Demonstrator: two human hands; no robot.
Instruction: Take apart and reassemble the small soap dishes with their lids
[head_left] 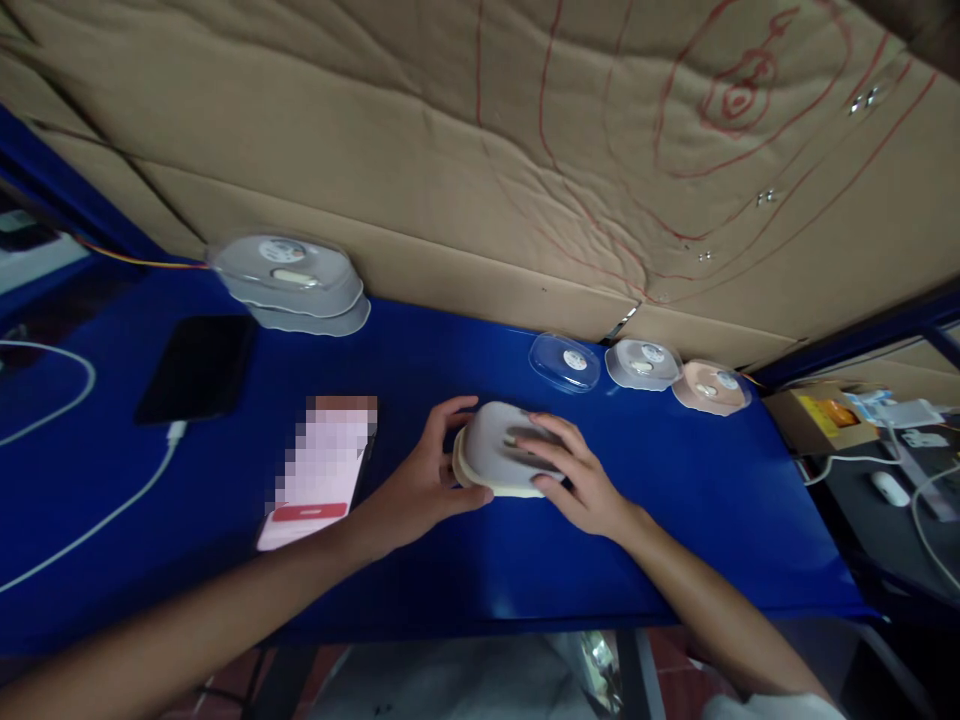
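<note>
Sitting to the right of the lit phone, the grey box is between both hands over the blue table; whether it rests there or is slightly raised, I cannot tell. The left hand is wrapped round its end nearer the lit phone, thumb along the front edge, which probably keeps it from turning. The right hand, farther from that phone, is clasped over the top and other end, fingers spread, seemingly to steady it.

The lit phone lies face up, likely for easy viewing. Beyond it to the left, a dark phone meets a charging cable, perhaps placed where the cord reaches. Behind the lit phone, stacked boxes stand by the cardboard; far to its right, along the same wall, are a clear lid, a pale box and a pink box, presumably set back to give the arms room.
</note>
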